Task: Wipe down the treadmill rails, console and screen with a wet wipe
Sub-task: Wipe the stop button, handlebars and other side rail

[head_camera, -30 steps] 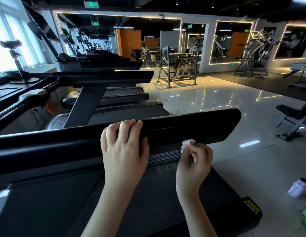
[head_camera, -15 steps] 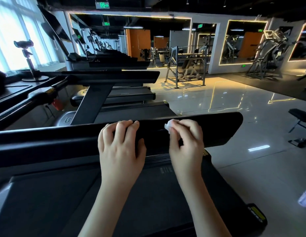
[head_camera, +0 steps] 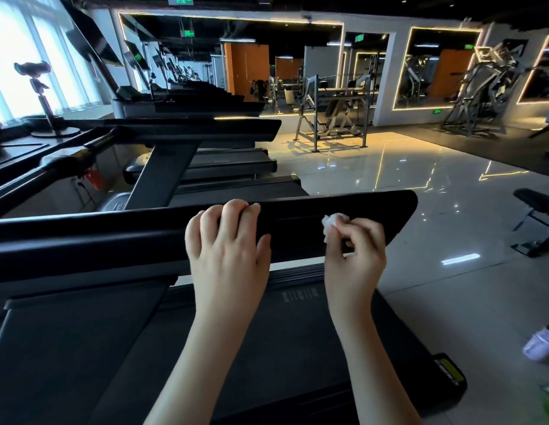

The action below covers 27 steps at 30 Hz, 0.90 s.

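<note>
Rail [head_camera: 144, 237] runs left–right before us | our left hand [head_camera: 228, 250] grips its top mid-length | our right hand [head_camera: 356, 250], nearer its free end, pinches the wet wipe [head_camera: 333, 223] against it

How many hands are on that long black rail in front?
2. The left hand holds the rail, fingers curled over its top edge; the right hand pinches a crumpled white wipe against its side, nearer the end. None hidden.
</note>
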Available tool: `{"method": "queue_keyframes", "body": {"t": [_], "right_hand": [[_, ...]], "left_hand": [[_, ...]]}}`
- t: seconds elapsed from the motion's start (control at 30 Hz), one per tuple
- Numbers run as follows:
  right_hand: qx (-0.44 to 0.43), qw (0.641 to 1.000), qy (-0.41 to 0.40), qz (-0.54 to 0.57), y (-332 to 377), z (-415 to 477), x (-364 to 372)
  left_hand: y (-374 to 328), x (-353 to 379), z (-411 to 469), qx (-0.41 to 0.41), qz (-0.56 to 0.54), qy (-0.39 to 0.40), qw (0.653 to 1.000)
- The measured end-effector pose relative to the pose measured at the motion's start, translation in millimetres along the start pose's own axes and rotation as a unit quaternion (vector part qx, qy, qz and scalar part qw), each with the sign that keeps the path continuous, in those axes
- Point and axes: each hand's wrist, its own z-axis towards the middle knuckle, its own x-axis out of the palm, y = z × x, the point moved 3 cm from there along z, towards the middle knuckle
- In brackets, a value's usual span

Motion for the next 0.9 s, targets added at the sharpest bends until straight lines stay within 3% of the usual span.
{"method": "queue_keyframes", "body": {"t": [0.07, 0.23, 0.4, 0.6, 0.73, 0.8, 0.9], "right_hand": [[0.019, 0.999, -0.014, -0.024, 1, -7, 0], [-0.026, 0.997, 0.068, -0.008, 10, -16, 8], [0.057, 0.997, -0.05, -0.028, 0, -17, -3], [-0.008, 0.998, 0.058, -0.008, 16, -44, 13], [0.085, 0.995, -0.053, 0.003, -8, -36, -3], [0.068, 0.996, -0.052, -0.003, -5, -33, -1], [-0.017, 1.0, 0.02, 0.016, 13, -27, 8]], "left_hand": [[-4, 7, 0, 0.003, 0.001, 0.008, 1.0], [-2, 13, -2, 0.003, -0.004, 0.004, 1.0], [-2, 14, -2, 0.01, -0.008, 0.008, 1.0], [2, 14, -4, 0.023, -0.014, -0.011, 1.0], [1, 15, -6, 0.022, -0.017, -0.014, 1.0], [1, 15, -6, 0.022, -0.019, -0.015, 0.999], [0, 16, -6, 0.019, -0.015, -0.021, 0.999]]}}
